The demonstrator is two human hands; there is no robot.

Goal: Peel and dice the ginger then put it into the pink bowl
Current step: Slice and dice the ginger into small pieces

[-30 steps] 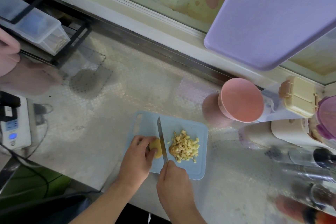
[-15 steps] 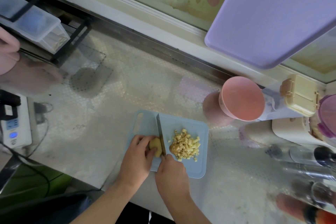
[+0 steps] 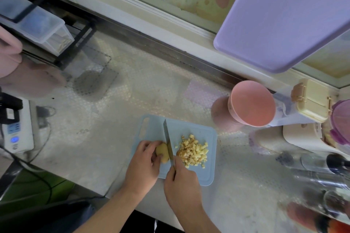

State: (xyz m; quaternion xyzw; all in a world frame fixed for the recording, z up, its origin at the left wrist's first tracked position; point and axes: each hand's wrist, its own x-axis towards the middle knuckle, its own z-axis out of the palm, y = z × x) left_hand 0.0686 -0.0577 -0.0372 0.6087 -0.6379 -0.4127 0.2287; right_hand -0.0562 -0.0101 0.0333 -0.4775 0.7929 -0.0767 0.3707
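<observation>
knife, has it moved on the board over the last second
Yes, slightly. The knife has shifted left along the board, away from the diced pile and into the ginger piece.

**Open counter left, clutter right**

Bare counter (image 3: 151, 89) lies open left of and beyond the blue cutting board (image 3: 197, 132). The pink bowl (image 3: 251, 103) stands far right of it; boxes and jars (image 3: 310, 168) crowd the right edge. A black rack (image 3: 75, 43) blocks the far left.
</observation>
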